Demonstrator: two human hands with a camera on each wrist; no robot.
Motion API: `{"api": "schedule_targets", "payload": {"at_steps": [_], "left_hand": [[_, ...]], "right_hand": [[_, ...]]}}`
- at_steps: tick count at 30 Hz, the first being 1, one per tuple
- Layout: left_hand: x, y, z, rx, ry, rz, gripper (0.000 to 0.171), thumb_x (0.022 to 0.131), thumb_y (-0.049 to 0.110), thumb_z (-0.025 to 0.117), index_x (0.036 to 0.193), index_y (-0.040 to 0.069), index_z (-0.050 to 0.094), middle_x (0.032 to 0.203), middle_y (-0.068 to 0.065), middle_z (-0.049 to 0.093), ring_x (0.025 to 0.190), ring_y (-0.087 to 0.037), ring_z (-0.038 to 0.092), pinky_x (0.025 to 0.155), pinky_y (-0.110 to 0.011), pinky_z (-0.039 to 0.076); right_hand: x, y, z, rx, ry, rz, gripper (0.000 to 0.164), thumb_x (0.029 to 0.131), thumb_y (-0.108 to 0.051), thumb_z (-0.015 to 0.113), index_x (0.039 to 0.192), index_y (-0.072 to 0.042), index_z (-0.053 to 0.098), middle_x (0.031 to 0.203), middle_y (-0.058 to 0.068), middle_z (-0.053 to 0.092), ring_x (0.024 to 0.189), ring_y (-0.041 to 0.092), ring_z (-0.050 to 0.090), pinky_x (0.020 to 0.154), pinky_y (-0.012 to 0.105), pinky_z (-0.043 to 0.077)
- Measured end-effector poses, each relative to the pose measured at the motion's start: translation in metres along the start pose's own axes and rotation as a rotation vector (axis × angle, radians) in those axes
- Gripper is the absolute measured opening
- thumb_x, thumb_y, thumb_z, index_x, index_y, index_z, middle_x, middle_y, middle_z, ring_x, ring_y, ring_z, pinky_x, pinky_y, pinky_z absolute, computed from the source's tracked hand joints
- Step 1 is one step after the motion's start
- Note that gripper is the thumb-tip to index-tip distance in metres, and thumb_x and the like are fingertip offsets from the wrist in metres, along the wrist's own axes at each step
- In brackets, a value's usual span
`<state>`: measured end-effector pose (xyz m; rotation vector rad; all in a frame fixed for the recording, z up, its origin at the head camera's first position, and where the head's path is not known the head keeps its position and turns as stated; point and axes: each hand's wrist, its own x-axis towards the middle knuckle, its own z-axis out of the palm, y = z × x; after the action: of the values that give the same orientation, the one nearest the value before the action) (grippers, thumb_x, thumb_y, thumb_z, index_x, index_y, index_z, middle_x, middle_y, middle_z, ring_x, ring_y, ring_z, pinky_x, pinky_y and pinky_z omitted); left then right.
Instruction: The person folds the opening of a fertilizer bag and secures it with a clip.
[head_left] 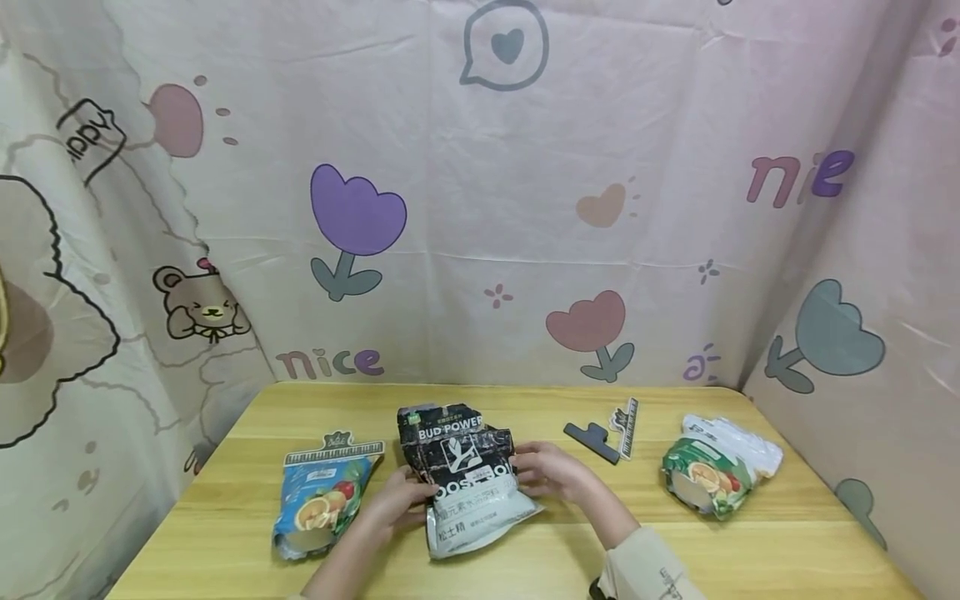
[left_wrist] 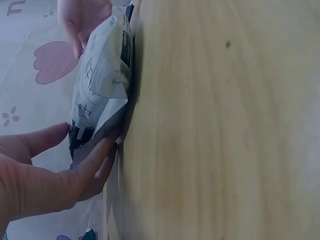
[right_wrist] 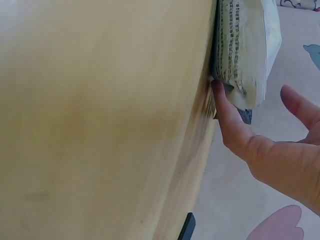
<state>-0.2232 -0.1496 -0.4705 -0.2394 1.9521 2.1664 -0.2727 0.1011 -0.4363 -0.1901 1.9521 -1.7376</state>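
Observation:
A black and white fertilizer bag point(head_left: 468, 492) marked "BUD POWER" lies on the wooden table between both hands. At its left edge, my left hand point(head_left: 402, 498) holds it, the thumb on the upper side and the fingers point(left_wrist: 102, 155) beneath, as the left wrist view shows. My right hand point(head_left: 551, 472) is at the opposite edge. In the right wrist view, a straight finger point(right_wrist: 227, 112) touches the bag's side low by the table, while the thumb stands away from it. The bag's top end is folded and crumpled.
Left of the bag sits a blue pouch point(head_left: 318, 504) with a piano-key clip point(head_left: 333, 451) across its top. Behind my right hand lie a dark clip point(head_left: 592, 440) and another piano-key clip point(head_left: 628, 429). A green and white pouch point(head_left: 708, 475) lies at right. Patterned curtains surround the table point(head_left: 600, 542).

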Motion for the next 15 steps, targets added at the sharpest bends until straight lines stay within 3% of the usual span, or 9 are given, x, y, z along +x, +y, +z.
{"api": "schedule_targets", "payload": {"at_steps": [3, 8, 15], "left_hand": [[0.005, 0.001, 0.0, 0.03, -0.002, 0.003, 0.071, 0.081, -0.003, 0.061, 0.132, -0.019, 0.015, 0.118, -0.034, 0.045, 0.102, -0.04, 0.051, 0.078, -0.044, 0.05], [0.016, 0.0, -0.001, 0.081, 0.005, 0.004, 0.075, 0.08, 0.0, 0.063, 0.132, -0.02, 0.013, 0.12, -0.036, 0.042, 0.107, -0.045, 0.047, 0.081, -0.045, 0.048], [0.044, -0.021, -0.016, 0.063, -0.035, 0.013, 0.071, 0.078, 0.0, 0.066, 0.131, -0.016, 0.022, 0.112, -0.026, 0.053, 0.098, -0.034, 0.055, 0.076, -0.043, 0.051]], "right_hand": [[-0.001, -0.002, -0.001, -0.018, 0.001, 0.009, 0.062, 0.088, -0.01, 0.057, 0.132, 0.018, 0.025, 0.11, 0.023, 0.054, 0.1, 0.036, 0.055, 0.084, 0.044, 0.047], [0.003, -0.006, -0.001, 0.019, 0.024, 0.003, 0.058, 0.089, -0.005, 0.054, 0.13, 0.022, 0.024, 0.107, 0.025, 0.056, 0.101, 0.04, 0.054, 0.087, 0.044, 0.046], [0.01, -0.001, -0.001, 0.082, 0.015, 0.016, 0.046, 0.089, -0.001, 0.049, 0.125, 0.022, 0.032, 0.098, 0.02, 0.062, 0.094, 0.033, 0.059, 0.086, 0.043, 0.046]]}}
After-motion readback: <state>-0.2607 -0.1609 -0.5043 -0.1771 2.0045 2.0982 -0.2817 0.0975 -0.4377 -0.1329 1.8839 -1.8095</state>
